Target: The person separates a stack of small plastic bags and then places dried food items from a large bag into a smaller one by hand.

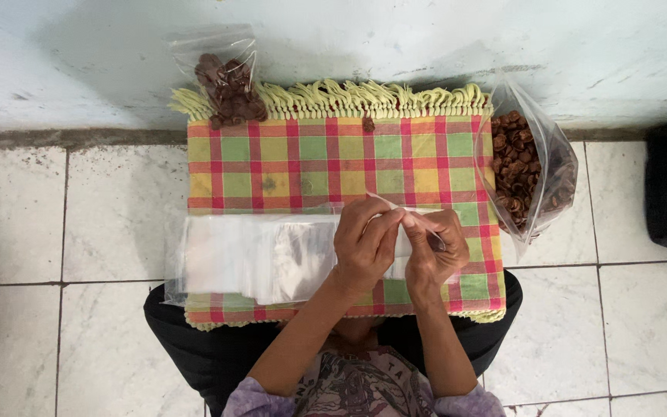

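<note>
So the person sits on the floor with a checked cloth (303, 166) over the lap. Both hands meet low and right of centre of the frame: the left hand (364, 245) and right hand (435, 247) have their fingers pinched shut on one small empty clear bag (395, 207), looks like they're working its mouth open.

Progress-wise, I'd say early days. One small bag (225, 81) at the upper left, leaning on the wall (426, 38), already has brown snack pieces in it. A big bag (530, 166) at the right edge of the cloth is open and well stocked with the same stuff. A flat stack of empty bags (248, 255) lies across the cloth left of the hands. One stray piece (367, 123) sits near the fringe.
</note>
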